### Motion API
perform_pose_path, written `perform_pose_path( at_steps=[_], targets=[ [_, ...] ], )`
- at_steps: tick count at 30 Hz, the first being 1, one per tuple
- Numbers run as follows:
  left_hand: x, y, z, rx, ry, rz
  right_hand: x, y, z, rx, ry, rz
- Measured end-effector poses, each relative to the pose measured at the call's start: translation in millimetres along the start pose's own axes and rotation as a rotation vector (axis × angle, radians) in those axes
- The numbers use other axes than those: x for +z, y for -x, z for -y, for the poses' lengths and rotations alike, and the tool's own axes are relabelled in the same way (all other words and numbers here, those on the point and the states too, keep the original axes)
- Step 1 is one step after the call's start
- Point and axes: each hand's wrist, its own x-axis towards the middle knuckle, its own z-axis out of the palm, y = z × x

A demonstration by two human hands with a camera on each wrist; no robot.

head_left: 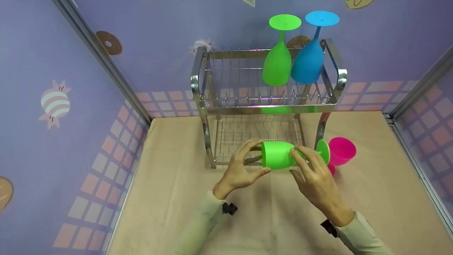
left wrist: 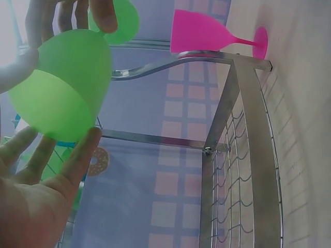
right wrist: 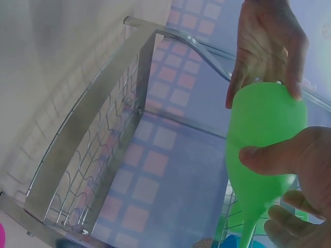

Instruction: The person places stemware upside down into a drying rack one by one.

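A green plastic goblet (head_left: 277, 156) lies sideways in the air between both hands, in front of the metal dish rack (head_left: 270, 110). Its open mouth faces my left hand (head_left: 242, 170), whose fingers and thumb hold the rim. My right hand (head_left: 315, 180) grips the lower bowl near the stem; the thumb presses on the bowl (right wrist: 264, 119) in the right wrist view. The round foot (head_left: 323, 152) points right. On the rack's upper tier, a second green goblet (head_left: 277, 67) and a blue goblet (head_left: 308, 63) stand upside down, side by side at the right.
A pink goblet (head_left: 341, 150) stands upright on the table (head_left: 170, 198), close to the rack's right front leg; the left wrist view shows its stem and foot. The rack's lower wire tier (head_left: 258, 132) sits near the table. Patterned walls (head_left: 141, 53) enclose the back and sides.
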Motion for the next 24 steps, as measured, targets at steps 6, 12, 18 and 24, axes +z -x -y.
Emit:
perform_pose_path(
  at_steps=[6,12,18,24],
  targets=[
    [-7.3,3.3,0.6,-0.030,0.044,-0.018,-5.1,13.6,3.0,0.037,-0.095,-0.024],
    [-9.1,5.5,-0.7,-0.052,0.054,-0.040,3.5,33.2,0.6,0.237,-0.428,-0.072],
    [-7.3,5.1,-4.6,-0.058,0.053,-0.040,22.1,47.5,5.1,0.552,-0.947,-0.161],
    [-5.8,5.0,-8.2,-0.032,0.064,-0.055,35.1,42.3,9.4,0.756,-1.245,-0.211]
  ],
)
